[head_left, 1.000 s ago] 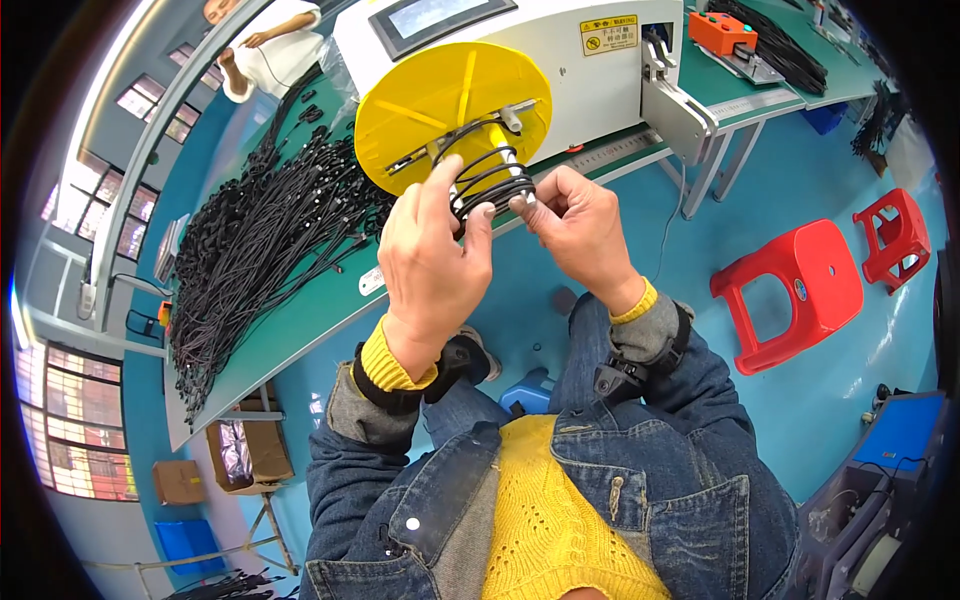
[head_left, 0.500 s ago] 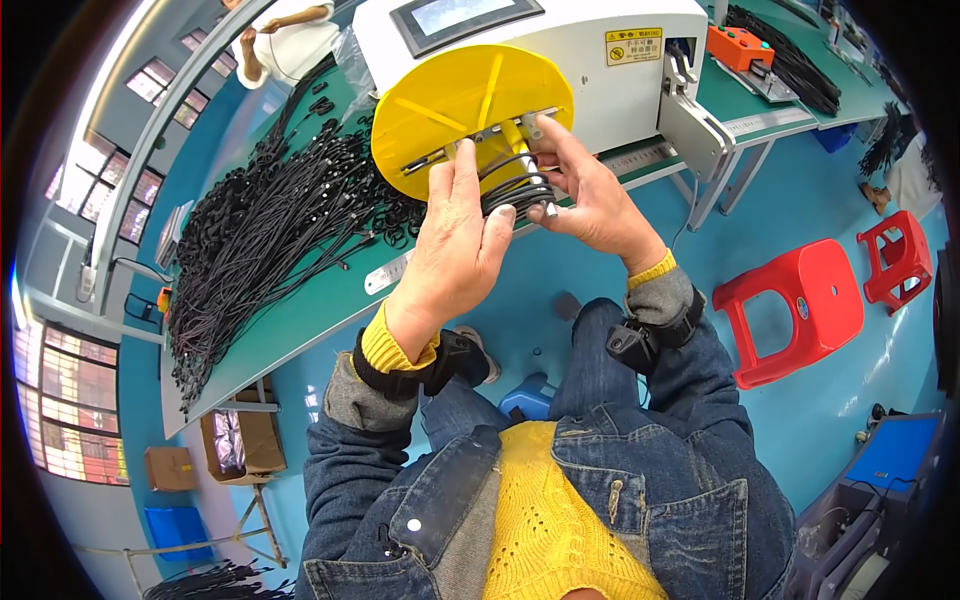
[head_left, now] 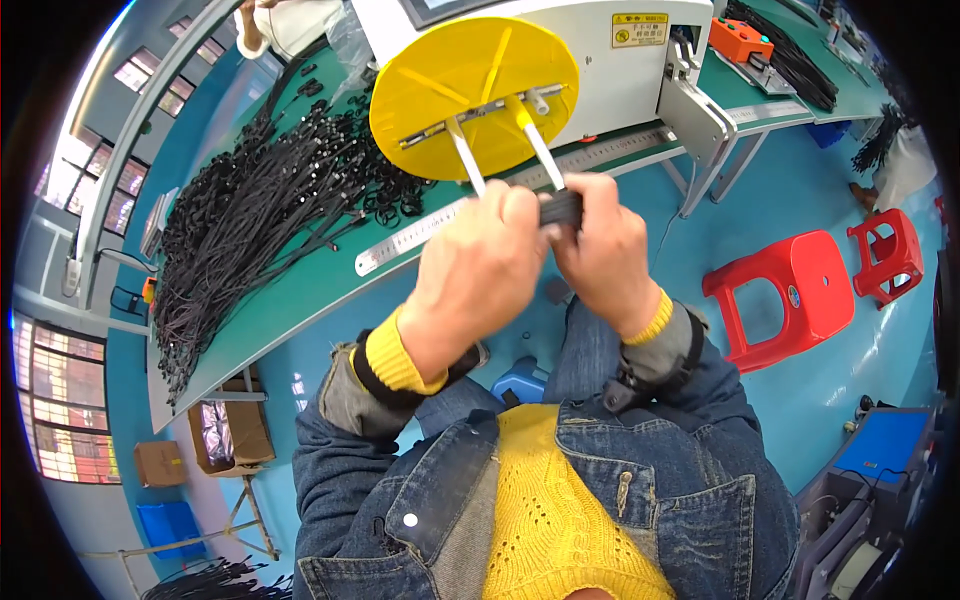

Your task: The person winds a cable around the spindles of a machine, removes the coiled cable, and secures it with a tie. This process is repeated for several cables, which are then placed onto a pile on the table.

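A coil of black cable (head_left: 562, 209) is bunched between my two hands, at the outer ends of the metal rods. My right hand (head_left: 608, 258) is closed round the coil's right side. My left hand (head_left: 480, 270) is closed against its left side, its fingers curled and partly hidden. Two pale rods, the left rod (head_left: 464, 156) and the right rod (head_left: 543, 156), stick out toward me from a round yellow disc (head_left: 420, 95). Nothing is wound on the visible lengths of the rods. The disc sits on the front of a white machine (head_left: 625, 85).
A heap of black cables (head_left: 240, 230) covers the left part of the green table (head_left: 290, 335). A steel ruler (head_left: 400, 243) lies along its front edge. A metal plate (head_left: 695, 120) juts from the machine. Red stools (head_left: 830, 290) stand at right. Another person's sleeve (head_left: 290, 25) shows far left.
Both hands have come toward me and nearer each other, bringing the cable coil from near the disc out to the rod ends. The rods now show bare. The view has shifted slightly.
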Action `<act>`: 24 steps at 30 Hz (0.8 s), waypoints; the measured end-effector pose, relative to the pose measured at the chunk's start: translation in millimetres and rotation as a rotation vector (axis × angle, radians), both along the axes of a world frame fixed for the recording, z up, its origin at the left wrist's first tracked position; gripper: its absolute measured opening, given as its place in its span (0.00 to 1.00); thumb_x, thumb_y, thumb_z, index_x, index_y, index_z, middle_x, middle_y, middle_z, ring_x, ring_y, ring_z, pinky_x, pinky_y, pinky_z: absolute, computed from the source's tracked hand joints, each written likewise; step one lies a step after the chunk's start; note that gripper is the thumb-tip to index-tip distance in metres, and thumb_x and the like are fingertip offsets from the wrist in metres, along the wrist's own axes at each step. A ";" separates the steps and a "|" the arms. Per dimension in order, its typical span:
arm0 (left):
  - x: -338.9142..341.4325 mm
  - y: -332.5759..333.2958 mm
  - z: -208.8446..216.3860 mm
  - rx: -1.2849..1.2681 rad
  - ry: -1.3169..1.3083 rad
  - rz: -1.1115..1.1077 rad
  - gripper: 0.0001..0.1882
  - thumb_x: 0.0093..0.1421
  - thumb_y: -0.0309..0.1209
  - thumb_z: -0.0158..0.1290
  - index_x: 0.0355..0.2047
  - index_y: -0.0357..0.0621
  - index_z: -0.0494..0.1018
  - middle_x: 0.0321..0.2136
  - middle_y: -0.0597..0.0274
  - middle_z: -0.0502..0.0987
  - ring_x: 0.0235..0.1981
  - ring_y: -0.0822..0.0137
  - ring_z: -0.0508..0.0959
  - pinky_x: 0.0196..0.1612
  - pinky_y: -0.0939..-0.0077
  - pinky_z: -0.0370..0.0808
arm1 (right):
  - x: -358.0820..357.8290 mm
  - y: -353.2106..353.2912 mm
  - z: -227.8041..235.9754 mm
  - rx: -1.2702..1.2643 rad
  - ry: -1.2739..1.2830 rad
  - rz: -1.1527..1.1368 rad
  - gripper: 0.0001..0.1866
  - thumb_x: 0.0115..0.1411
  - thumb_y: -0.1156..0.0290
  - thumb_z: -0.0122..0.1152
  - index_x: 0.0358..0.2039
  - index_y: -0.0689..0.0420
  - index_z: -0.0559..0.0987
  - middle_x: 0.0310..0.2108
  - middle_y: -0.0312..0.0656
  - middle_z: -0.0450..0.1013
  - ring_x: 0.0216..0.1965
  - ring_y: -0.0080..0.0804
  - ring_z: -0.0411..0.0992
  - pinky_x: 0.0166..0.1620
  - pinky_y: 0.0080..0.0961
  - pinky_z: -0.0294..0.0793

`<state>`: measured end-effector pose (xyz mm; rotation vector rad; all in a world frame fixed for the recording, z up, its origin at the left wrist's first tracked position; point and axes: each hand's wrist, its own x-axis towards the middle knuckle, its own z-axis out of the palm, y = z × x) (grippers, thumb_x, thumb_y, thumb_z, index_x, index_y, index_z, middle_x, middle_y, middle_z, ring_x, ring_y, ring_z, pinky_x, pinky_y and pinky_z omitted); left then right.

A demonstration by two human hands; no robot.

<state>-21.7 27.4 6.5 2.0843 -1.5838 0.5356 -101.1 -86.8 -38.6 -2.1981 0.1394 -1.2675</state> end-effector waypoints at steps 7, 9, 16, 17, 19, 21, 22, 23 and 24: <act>-17.1 42.0 -71.1 0.553 0.818 0.080 0.20 0.58 0.43 0.47 0.33 0.35 0.65 0.32 0.48 0.71 0.30 0.54 0.75 0.23 0.65 0.71 | -18.3 15.0 -82.4 -0.045 0.636 0.223 0.13 0.45 0.78 0.55 0.33 0.62 0.66 0.19 0.52 0.69 0.24 0.51 0.70 0.27 0.39 0.69; 14.8 59.3 -118.4 0.361 1.370 0.132 0.24 0.58 0.47 0.45 0.36 0.34 0.66 0.34 0.50 0.72 0.32 0.57 0.75 0.25 0.67 0.72 | -9.8 18.4 -105.9 -0.090 0.748 0.367 0.11 0.46 0.78 0.53 0.31 0.62 0.66 0.19 0.53 0.69 0.24 0.52 0.70 0.27 0.40 0.68; 5.4 79.1 -138.5 0.110 2.198 0.006 0.31 0.58 0.55 0.42 0.40 0.33 0.68 0.34 0.54 0.74 0.34 0.65 0.76 0.29 0.71 0.77 | 13.9 46.4 -132.1 0.060 0.656 0.607 0.09 0.50 0.73 0.51 0.28 0.64 0.65 0.18 0.54 0.70 0.25 0.53 0.71 0.28 0.43 0.69; 12.1 80.0 -135.9 0.239 2.135 0.029 0.31 0.58 0.55 0.42 0.40 0.33 0.68 0.33 0.54 0.74 0.32 0.65 0.76 0.30 0.72 0.77 | 15.4 47.2 -133.2 0.057 0.704 0.603 0.09 0.50 0.72 0.51 0.29 0.64 0.66 0.18 0.54 0.70 0.25 0.53 0.71 0.28 0.43 0.69; 12.1 81.0 -134.6 0.367 2.083 0.054 0.31 0.58 0.55 0.42 0.40 0.34 0.68 0.32 0.54 0.74 0.31 0.65 0.77 0.30 0.72 0.78 | 13.0 51.4 -136.5 0.048 0.743 0.601 0.09 0.50 0.72 0.51 0.28 0.64 0.66 0.18 0.54 0.70 0.26 0.53 0.71 0.28 0.43 0.69; 9.3 77.2 -129.0 0.376 2.175 0.136 0.28 0.58 0.52 0.44 0.39 0.34 0.67 0.29 0.54 0.74 0.26 0.67 0.77 0.25 0.76 0.77 | 10.6 51.6 -136.5 0.019 0.799 0.582 0.09 0.50 0.71 0.51 0.28 0.64 0.67 0.18 0.53 0.70 0.26 0.53 0.71 0.28 0.42 0.69; 8.4 75.3 -128.9 0.382 2.219 0.177 0.27 0.58 0.51 0.45 0.39 0.34 0.67 0.27 0.54 0.74 0.24 0.67 0.77 0.22 0.78 0.76 | 9.7 49.7 -136.9 0.023 0.804 0.580 0.09 0.50 0.71 0.51 0.28 0.64 0.67 0.18 0.53 0.70 0.26 0.53 0.71 0.28 0.42 0.69; 9.6 76.0 -134.4 0.386 2.220 0.177 0.27 0.58 0.51 0.45 0.39 0.34 0.67 0.27 0.54 0.74 0.24 0.67 0.77 0.22 0.78 0.76 | 9.5 47.9 -136.7 -0.031 0.821 0.602 0.09 0.50 0.71 0.51 0.28 0.64 0.68 0.19 0.53 0.71 0.26 0.52 0.71 0.28 0.42 0.69; 13.2 78.2 -145.9 0.511 2.186 0.127 0.25 0.58 0.49 0.47 0.37 0.34 0.67 0.25 0.56 0.73 0.22 0.69 0.76 0.20 0.79 0.75 | 9.2 46.2 -136.3 -0.085 0.839 0.623 0.09 0.49 0.70 0.52 0.28 0.64 0.68 0.19 0.53 0.71 0.25 0.52 0.71 0.28 0.41 0.69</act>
